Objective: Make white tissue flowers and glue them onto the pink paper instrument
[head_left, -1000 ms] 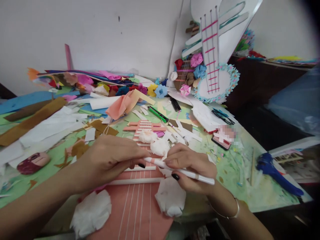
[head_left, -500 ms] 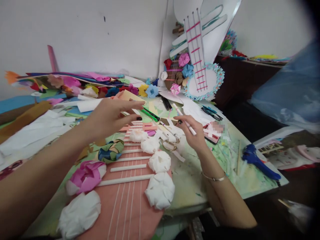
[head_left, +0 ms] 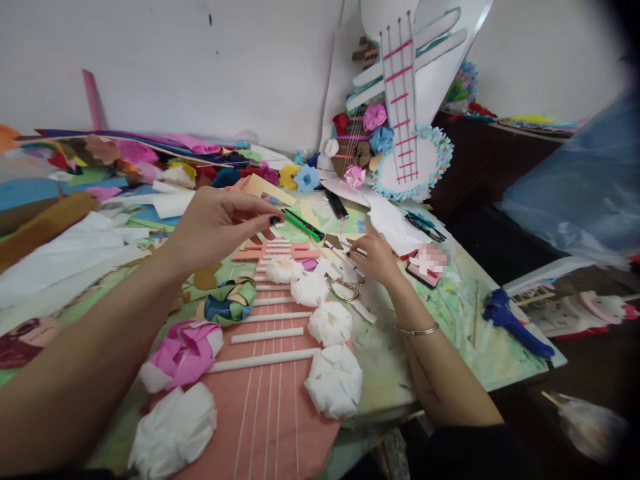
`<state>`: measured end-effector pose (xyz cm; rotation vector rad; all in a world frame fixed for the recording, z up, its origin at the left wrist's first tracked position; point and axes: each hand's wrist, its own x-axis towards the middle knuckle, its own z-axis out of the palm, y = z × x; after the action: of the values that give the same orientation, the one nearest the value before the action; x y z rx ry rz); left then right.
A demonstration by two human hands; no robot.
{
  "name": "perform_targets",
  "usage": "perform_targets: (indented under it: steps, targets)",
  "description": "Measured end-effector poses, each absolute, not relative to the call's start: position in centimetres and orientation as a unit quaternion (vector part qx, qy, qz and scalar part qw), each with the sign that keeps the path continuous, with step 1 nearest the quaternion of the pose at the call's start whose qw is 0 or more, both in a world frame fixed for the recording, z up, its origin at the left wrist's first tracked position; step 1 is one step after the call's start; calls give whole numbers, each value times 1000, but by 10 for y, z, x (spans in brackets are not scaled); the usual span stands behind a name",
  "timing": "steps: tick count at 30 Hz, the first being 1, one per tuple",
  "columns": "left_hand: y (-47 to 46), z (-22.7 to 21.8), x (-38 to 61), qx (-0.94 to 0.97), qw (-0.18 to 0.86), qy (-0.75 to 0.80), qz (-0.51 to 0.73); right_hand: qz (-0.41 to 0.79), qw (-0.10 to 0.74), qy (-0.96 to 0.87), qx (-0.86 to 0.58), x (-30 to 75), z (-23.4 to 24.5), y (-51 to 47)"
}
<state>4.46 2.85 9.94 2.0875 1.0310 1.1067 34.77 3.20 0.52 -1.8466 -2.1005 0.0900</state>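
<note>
My left hand [head_left: 225, 217] hovers over the neck end of a pink paper guitar [head_left: 240, 407], thumb and forefinger pinched together. A tiny white bit shows at the fingertips, too small to name. My right hand [head_left: 377, 260] is lowered to the table by the scissors [head_left: 344, 289], its fingers closed round a white pen, mostly hidden. Another white pen [head_left: 336, 250] lies beside those fingers. White crepe-paper flowers [head_left: 334, 380], a pink flower [head_left: 183, 353] and a blue-green flower [head_left: 230, 301] line the guitar, with white rolled strips [head_left: 267, 335] across its thin strings.
A green cutter [head_left: 303, 225] and black markers [head_left: 336, 204] lie past my hands. To the right are a phone [head_left: 423, 275] and a blue glue gun [head_left: 517, 323]. A white paper guitar [head_left: 404, 127] leans at the back. Coloured paper [head_left: 75, 247] and flowers crowd the left.
My right hand has lowered the white pen towards the table beside the scissors. The left thumb and forefinger have closed together. The view has shifted slightly.
</note>
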Motion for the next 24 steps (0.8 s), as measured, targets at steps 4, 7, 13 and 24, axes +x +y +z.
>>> perform_targets:
  steps: [4,7,13,24]
  targets:
    - [30,96,42,784,260,394,403,50,128,-736,-663,329,4,43]
    - [31,93,40,805,218,391,390,51,141,-719,-678,325,20,38]
    - [28,84,47,922,29,253,290,193,283,-739,-580,304,77,-7]
    - [8,86,60,945,-17,259,200,598,559,-520,-246,264,51,-23]
